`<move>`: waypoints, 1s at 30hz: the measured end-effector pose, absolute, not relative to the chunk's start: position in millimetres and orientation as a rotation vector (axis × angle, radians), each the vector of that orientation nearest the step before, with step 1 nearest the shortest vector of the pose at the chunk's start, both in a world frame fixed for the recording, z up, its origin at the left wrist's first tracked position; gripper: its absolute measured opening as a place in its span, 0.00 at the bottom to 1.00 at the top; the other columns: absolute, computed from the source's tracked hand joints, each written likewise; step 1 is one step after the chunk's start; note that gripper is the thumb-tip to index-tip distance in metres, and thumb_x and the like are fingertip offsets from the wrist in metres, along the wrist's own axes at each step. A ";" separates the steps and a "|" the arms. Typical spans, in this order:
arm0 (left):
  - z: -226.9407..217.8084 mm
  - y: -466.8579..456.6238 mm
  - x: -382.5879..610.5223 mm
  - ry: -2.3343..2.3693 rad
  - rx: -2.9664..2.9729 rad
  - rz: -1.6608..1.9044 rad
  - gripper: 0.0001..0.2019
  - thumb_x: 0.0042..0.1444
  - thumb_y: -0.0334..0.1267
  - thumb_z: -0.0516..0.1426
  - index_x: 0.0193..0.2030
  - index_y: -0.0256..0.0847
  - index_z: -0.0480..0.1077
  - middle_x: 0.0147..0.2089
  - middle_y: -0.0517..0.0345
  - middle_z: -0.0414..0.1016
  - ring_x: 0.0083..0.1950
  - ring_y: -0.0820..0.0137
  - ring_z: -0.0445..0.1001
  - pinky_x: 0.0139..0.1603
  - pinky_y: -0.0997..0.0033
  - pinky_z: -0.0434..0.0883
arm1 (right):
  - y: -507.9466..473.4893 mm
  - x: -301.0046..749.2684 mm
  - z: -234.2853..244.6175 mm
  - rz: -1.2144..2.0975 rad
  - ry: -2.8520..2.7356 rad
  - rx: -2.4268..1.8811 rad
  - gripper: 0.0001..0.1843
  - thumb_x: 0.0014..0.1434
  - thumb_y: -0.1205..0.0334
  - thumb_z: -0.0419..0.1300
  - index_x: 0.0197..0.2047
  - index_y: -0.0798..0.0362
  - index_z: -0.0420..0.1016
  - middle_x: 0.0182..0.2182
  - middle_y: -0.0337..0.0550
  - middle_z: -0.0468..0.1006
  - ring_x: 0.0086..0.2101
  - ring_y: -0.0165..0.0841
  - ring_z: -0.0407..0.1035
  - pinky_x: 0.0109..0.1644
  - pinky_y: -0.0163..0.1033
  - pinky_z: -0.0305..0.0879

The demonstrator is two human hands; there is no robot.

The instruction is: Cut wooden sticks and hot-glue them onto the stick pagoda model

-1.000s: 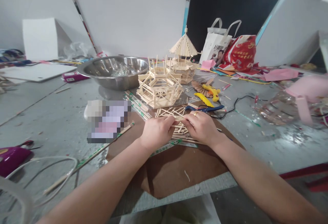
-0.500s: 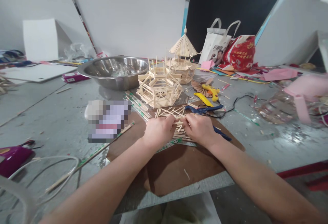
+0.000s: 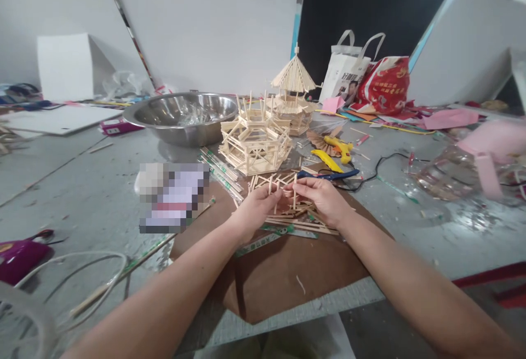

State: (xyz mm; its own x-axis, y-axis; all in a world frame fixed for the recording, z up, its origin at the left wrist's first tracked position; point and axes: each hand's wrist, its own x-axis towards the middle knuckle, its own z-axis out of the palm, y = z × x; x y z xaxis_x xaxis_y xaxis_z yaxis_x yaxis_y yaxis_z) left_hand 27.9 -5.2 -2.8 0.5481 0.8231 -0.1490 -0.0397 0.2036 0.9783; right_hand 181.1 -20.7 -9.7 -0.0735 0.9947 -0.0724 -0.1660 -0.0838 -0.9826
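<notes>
My left hand [image 3: 258,208] is closed, with short pale wooden sticks [image 3: 276,199] upright at its fingertips. Across from it, my right hand [image 3: 322,197] pinches another short wooden stick [image 3: 295,194] between thumb and fingers. The fingertips of both hands almost meet, and whether the sticks touch each other I cannot tell. Beneath them lies a pile of loose sticks [image 3: 287,221] on a brown board [image 3: 287,277]. Just behind stands an open six-sided stick frame [image 3: 257,142]. Further back is a stick pavilion with a pointed roof [image 3: 296,77].
A steel basin [image 3: 142,120] stands back left of the frame. Blue-handled pliers [image 3: 335,175] and a yellow glue gun [image 3: 341,149] with a black cord lie to the right. A clear jug with a pink lid [image 3: 493,145] is far right, a long stick [image 3: 143,257] front left.
Both hands have turned from closed fists, knuckles up, into pinches, and the short sticks now stand upright between the fingers. The right hand has moved slightly away from the left.
</notes>
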 end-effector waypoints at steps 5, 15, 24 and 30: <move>0.0 -7.9 28.3 0.847 1.174 0.568 0.14 0.46 0.47 0.54 0.35 0.40 0.59 0.29 0.58 0.71 0.23 0.73 0.71 0.23 0.73 0.67 | -21.0 179.8 -11.6 1.288 -1.097 -1.174 0.12 0.40 0.57 0.62 0.27 0.56 0.73 0.17 0.33 0.67 0.15 0.18 0.54 0.18 0.28 0.49; -3.2 -7.1 30.0 0.890 1.217 0.570 0.13 0.47 0.46 0.53 0.31 0.38 0.62 0.27 0.59 0.71 0.26 0.74 0.71 0.28 0.74 0.68 | -23.0 174.7 -11.6 1.274 -1.190 -1.210 0.14 0.37 0.57 0.63 0.27 0.56 0.69 0.19 0.33 0.69 0.14 0.18 0.55 0.16 0.27 0.49; -3.1 -6.7 26.2 0.692 1.233 0.441 0.13 0.48 0.45 0.52 0.32 0.36 0.62 0.23 0.61 0.67 0.22 0.76 0.69 0.23 0.76 0.66 | -23.2 180.9 -12.6 1.439 -1.221 -1.146 0.15 0.40 0.56 0.62 0.30 0.57 0.69 0.17 0.33 0.67 0.13 0.18 0.52 0.14 0.27 0.48; -1.0 -9.5 24.8 0.554 1.140 0.347 0.11 0.50 0.41 0.52 0.35 0.35 0.62 0.31 0.54 0.69 0.26 0.75 0.70 0.27 0.74 0.67 | -25.0 180.0 -10.9 1.421 -1.161 -1.078 0.12 0.41 0.57 0.62 0.27 0.56 0.67 0.17 0.33 0.67 0.14 0.20 0.56 0.16 0.28 0.49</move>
